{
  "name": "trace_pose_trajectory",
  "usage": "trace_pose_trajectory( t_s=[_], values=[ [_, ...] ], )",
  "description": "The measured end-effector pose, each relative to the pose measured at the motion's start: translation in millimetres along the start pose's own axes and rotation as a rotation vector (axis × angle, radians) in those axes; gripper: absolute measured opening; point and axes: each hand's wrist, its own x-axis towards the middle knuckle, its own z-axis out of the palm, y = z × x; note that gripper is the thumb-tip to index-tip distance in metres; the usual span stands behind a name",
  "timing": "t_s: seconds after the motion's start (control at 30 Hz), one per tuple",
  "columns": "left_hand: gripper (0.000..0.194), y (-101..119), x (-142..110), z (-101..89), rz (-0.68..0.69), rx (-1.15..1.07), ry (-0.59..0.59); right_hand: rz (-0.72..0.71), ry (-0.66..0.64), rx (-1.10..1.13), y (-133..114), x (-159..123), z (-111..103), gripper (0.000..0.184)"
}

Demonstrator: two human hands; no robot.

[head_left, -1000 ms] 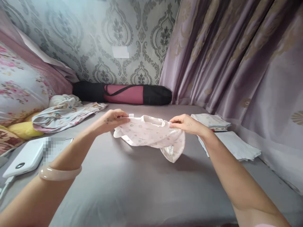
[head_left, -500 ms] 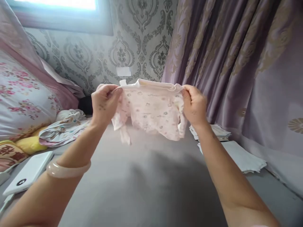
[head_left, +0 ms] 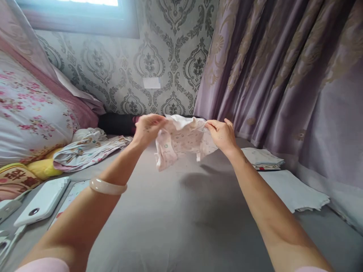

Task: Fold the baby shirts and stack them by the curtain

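Note:
A small pale pink baby shirt (head_left: pixel 187 140) with a fine print hangs in the air over the grey bed sheet (head_left: pixel 159 223). My left hand (head_left: pixel 149 128) pinches its upper edge on the left, fingers closed. On the right, the fingers of my right hand (head_left: pixel 222 134) are closed on the other end of that edge. Between the hands the top edge is bunched and shows its white side. The lower part and a sleeve dangle below, somewhat blurred. A light bangle (head_left: pixel 108 186) sits on my left forearm.
At right lie a folded stack of cloths (head_left: pixel 263 158) and a white folded cloth (head_left: pixel 295 190). On the left are a crumpled printed cloth (head_left: pixel 87 151), a floral pillow (head_left: pixel 31 109), a white power bank (head_left: pixel 42 202) with a cable, and a phone (head_left: pixel 73 194). Purple curtains (head_left: pixel 255 75) hang at right.
Both hands have come closer together and dropped slightly with the shirt. The shirt, spread flat before, now swings and folds, its lower part away from me. The view has shifted a little.

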Motion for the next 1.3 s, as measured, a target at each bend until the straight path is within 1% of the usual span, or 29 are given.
trace_pose_trajectory(
  t_s=[0.07,0.13,0.2,0.3,0.37,0.43,0.53,0.6,0.67,0.73,0.8,0.9,1.0,1.07,1.13,1.17,1.2,1.23,1.3],
  values=[
    [0.027,-7.1,2.2,1.4,-0.042,-0.054,0.017,0.023,0.021,0.007,0.1,0.4,3.5,0.030],
    [0.028,-13.7,1.9,2.0,-0.073,-0.042,0.066,0.055,0.060,0.010,2.3,0.4,4.2,0.032],
    [0.028,-17.9,-0.3,2.3,-0.090,-0.039,0.090,0.065,0.047,0.013,5.1,-0.5,3.2,0.033],
    [0.029,-19.3,-4.2,2.8,-0.090,-0.048,0.076,0.085,0.008,0.041,7.0,-3.8,1.0,0.033],
    [0.029,-18.2,-5.8,3.3,-0.080,-0.069,0.058,0.101,0.014,0.061,5.5,-6.2,-0.6,0.033],
    [0.028,-15.7,-7.1,3.6,-0.055,-0.094,0.053,0.101,0.038,0.071,2.0,-7.9,-3.1,0.035],
    [0.027,-7.0,-11.0,3.0,-0.013,-0.082,0.086,0.079,0.073,0.073,-5.7,-9.6,-9.8,0.036],
    [0.025,2.7,-16.2,1.5,0.023,-0.031,0.137,0.066,0.095,0.074,-11.5,-11.6,-16.6,0.037],
    [0.025,14.1,-24.2,-2.1,0.078,0.030,0.223,0.050,0.121,0.070,-16.9,-15.3,-25.0,0.039],
    [0.025,25.0,-34.6,-9.2,0.149,0.099,0.322,0.024,0.147,0.054,-21.2,-21.3,-35.5,0.041],
    [0.024,34.7,-46.4,-21.5,0.215,0.179,0.385,-0.024,0.165,0.033,-24.5,-29.1,-49.6,0.041],
    [0.021,48.8,-62.1,-49.0,0.339,0.320,0.419,-0.132,0.168,0.035,-31.0,-40.2,-79.5,0.036],
    [0.019,66.0,-67.4,-80.3,0.526,0.442,0.448,-0.235,0.168,0.080,-42.3,-44.0,-115.4,0.026],
    [0.020,76.8,-63.1,-97.9,0.590,0.484,0.402,-0.250,0.151,0.136,-49.1,-40.9,-134.0,0.020],
    [0.022,80.8,-54.0,-109.2,0.550,0.488,0.280,-0.201,0.071,0.238,-50.3,-35.3,-140.5,0.018],
    [0.022,78.3,-48.8,-111.6,0.504,0.473,0.204,-0.157,0.002,0.302,-47.8,-32.7,-137.5,0.019],
    [0.024,71.8,-44.1,-111.4,0.444,0.451,0.116,-0.109,-0.085,0.364,-43.1,-30.9,-130.0,0.022],
    [0.026,61.2,-40.3,-108.4,0.378,0.430,0.024,-0.058,-0.177,0.414,-36.2,-30.4,-118.1,0.024],
    [0.031,29.0,-38.1,-94.7,0.240,0.411,-0.185,0.032,-0.363,0.456,-18.2,-34.7,-83.4,0.030]
  ],
)
